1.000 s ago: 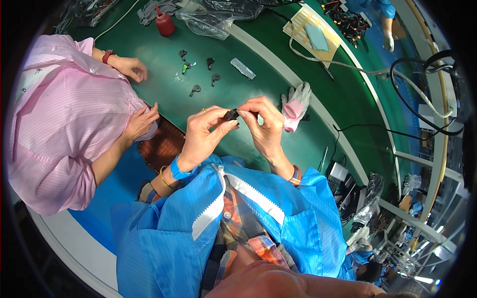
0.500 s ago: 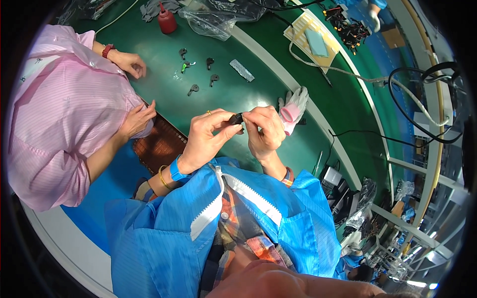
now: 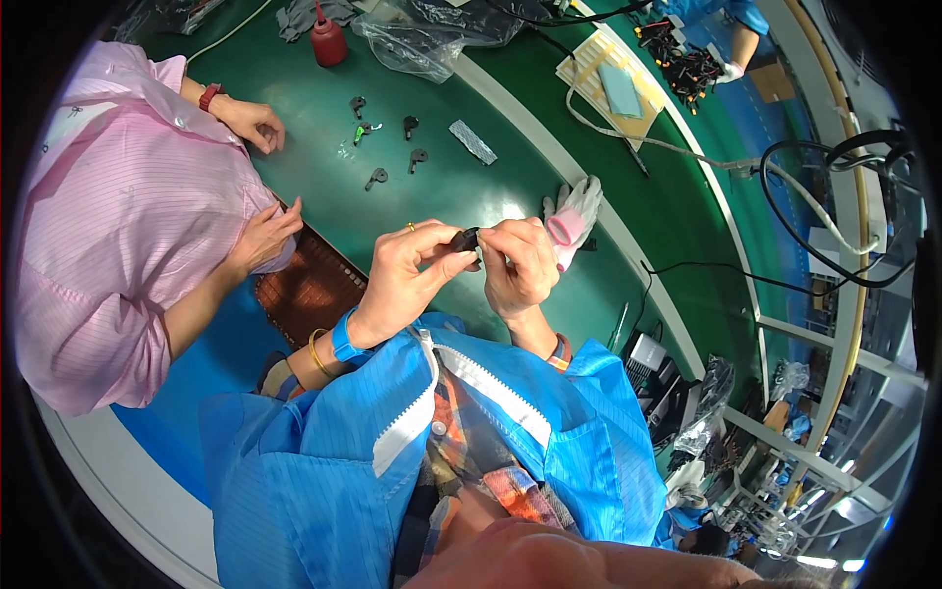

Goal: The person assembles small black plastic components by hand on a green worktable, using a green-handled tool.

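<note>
Over the near part of the green table, my left hand [image 3: 405,270] pinches a small black earbud [image 3: 465,240] between thumb and fingers. My right hand [image 3: 520,263] meets it from the other side, its fingertips closed on the same earbud. Fingers cover much of the piece, so its exact shape is partly hidden. Farther off on the tabletop [image 3: 324,162] lie several dark earbuds [image 3: 377,178], loosely spread. One of them, by a bright green piece [image 3: 359,133], sits among the group. A silvery strip [image 3: 473,142] rests to their right.
A white glove with a pink cuff [image 3: 566,228] lies just beyond my right hand. To my left, a person in a pink striped smock [image 3: 147,226] rests both hands at the table. At the back stand a red bottle [image 3: 329,41] and clear plastic bags [image 3: 432,39].
Both my hands stay together on the earbud, which seems turned slightly. The view has shifted a little. At the far upper right, another person's arm and gloved hand have come to the dark cable pile.
</note>
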The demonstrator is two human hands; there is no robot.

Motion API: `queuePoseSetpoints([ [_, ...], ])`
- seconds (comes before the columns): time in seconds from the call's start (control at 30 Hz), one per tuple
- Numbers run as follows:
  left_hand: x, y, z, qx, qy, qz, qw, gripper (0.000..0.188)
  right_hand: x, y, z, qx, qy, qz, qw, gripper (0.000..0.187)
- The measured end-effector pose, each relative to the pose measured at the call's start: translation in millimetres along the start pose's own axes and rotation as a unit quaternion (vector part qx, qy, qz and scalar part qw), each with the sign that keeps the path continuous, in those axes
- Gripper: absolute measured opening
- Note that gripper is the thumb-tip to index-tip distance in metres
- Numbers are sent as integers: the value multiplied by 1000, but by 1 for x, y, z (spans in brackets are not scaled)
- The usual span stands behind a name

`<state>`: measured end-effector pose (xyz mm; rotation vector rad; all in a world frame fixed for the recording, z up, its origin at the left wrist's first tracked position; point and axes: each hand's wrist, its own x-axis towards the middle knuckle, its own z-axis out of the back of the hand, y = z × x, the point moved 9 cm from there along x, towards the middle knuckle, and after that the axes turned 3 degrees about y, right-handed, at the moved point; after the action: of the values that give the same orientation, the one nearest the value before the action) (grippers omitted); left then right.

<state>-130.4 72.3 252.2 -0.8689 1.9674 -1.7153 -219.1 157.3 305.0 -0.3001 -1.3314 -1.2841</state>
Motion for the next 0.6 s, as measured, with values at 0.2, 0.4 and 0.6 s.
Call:
queuePoseSetpoints([
  [0.2, 0, -1, -1, -8, -10, -4, 1000, 15, -1, -1, 3, 11, -20, -1, 1000, 20],
  [0.4, -2, -3, -2, -1, -12, -32, 999, 15, -4, 3, 7, 11, -43, 5, 999, 20],
  [0.6, -3, -3, -4, 23, -5, -19, 1000, 15, -3, 4, 8, -3, -42, 10, 999, 19],
])
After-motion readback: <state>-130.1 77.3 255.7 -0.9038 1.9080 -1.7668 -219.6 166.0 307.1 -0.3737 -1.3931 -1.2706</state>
